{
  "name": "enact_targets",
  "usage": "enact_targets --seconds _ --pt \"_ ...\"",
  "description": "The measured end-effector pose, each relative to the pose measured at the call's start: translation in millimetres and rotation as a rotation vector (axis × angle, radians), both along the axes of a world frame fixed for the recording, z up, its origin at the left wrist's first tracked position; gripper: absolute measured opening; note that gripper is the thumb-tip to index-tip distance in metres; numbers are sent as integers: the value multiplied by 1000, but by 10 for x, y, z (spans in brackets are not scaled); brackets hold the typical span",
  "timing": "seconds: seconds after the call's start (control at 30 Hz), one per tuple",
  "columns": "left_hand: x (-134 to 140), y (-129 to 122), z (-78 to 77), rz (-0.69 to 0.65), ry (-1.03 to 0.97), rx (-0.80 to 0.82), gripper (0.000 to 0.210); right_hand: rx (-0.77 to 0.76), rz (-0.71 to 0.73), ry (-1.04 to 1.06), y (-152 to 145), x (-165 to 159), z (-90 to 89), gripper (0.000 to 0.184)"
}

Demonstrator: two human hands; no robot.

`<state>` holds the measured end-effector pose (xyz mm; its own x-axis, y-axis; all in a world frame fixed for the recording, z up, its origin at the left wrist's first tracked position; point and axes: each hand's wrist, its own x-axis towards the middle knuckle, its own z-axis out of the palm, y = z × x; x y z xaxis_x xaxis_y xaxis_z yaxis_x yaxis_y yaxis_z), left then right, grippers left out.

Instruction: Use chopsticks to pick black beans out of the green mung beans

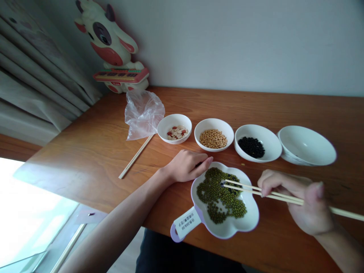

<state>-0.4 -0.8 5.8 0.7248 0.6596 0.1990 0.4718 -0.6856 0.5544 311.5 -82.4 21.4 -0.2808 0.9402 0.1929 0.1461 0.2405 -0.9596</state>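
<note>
A white flower-shaped dish (250,223) with a lilac edge and a labelled handle (186,223) holds green mung beans (216,182) with some black beans among them. At the dish's far left rim my left hand (189,165) has its fingers curled, thumb and forefinger against the edge. My right hand (298,199), right of the dish, is closed around a pair of chopsticks (273,195). Their tips lie over the mung beans, at a dark bean (222,184); whether they pinch it I cannot tell.
Behind the dish stand white bowls in a row: one with pale and red flat pieces (178,132), one with soybeans (213,139), one with black beans (251,147), and a nearly bare bowl (308,146). Left are spare chopsticks (136,157), a plastic bag (144,113) and a cow toy (113,49).
</note>
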Motion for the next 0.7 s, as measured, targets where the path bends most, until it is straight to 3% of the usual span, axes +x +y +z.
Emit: enact_targets --seconds 0.1,0.33,0.7 --pt "-2 -1 -1 3 -1 0 47 30 92 -78 2 39 -31 86" --pt "-2 -3 -3 1 -2 4 48 53 157 -162 18 99 -120 82" --pt "-3 2 3 -5 -12 1 47 24 112 -110 -1 56 -171 77"
